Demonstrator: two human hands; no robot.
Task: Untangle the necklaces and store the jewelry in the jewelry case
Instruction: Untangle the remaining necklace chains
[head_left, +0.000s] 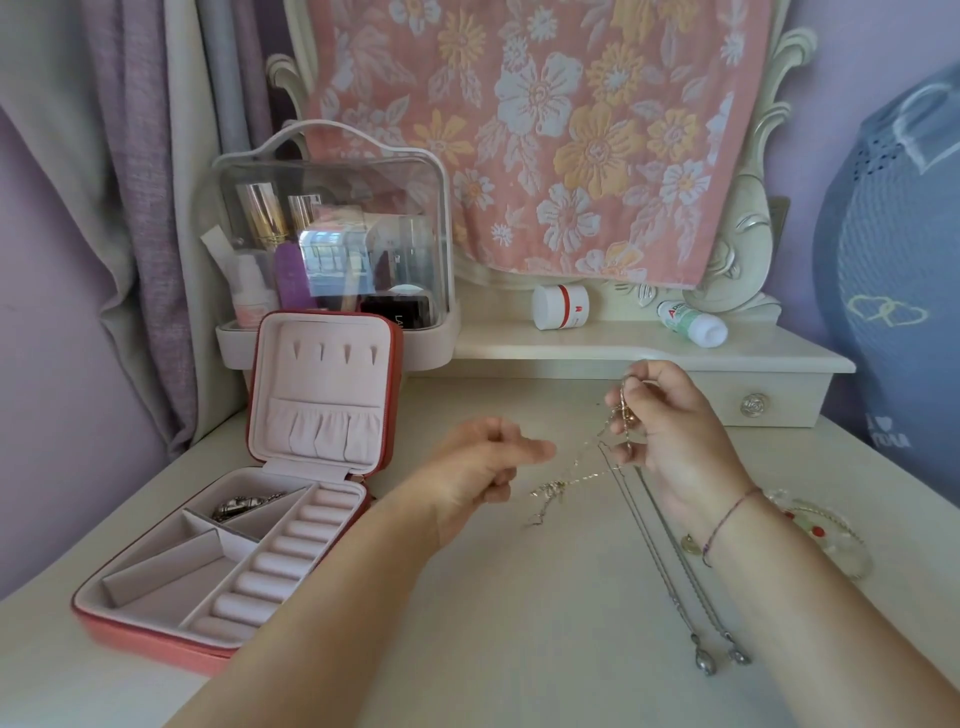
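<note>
Forearms (322, 597) out, my right hand (675, 431) pinches the necklace tangle (621, 410); my empty, loosely curled left hand (483, 457) beside it should tease the gold chain (576, 467) loose.

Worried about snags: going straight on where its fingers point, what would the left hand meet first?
Probably the thin gold chain hanging from the right hand; the left hand points toward it, though depth is unclear.
</note>
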